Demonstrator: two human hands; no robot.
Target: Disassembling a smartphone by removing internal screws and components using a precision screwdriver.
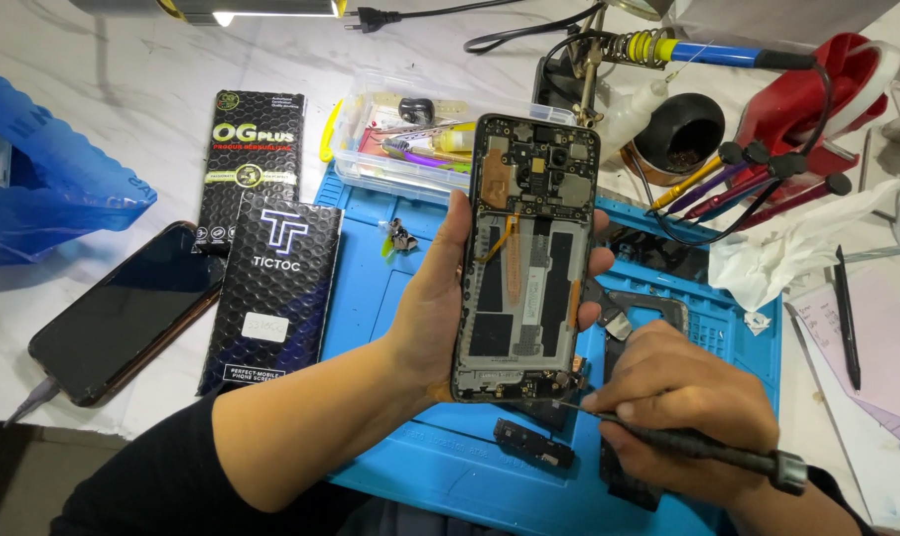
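Observation:
My left hand (432, 298) holds an opened smartphone (527, 258) upright above the blue work mat (371, 298), its back cover off and its circuit boards and orange flex cables showing. The fingers wrap both long edges. My right hand (683, 407) grips a thin black screwdriver (688, 444) like a pen, its tip touching the phone's lower right corner. Small black phone parts (534, 444) lie on the mat just below the phone.
A dark phone (123, 313) on a cable lies at the left beside two black packaged boxes (271, 288). A clear plastic tray (400, 139) of small tools, a soldering iron stand (648, 50), several upright tools (738, 179), white tissue (797, 248) and a blue bag (43, 189) surround the mat.

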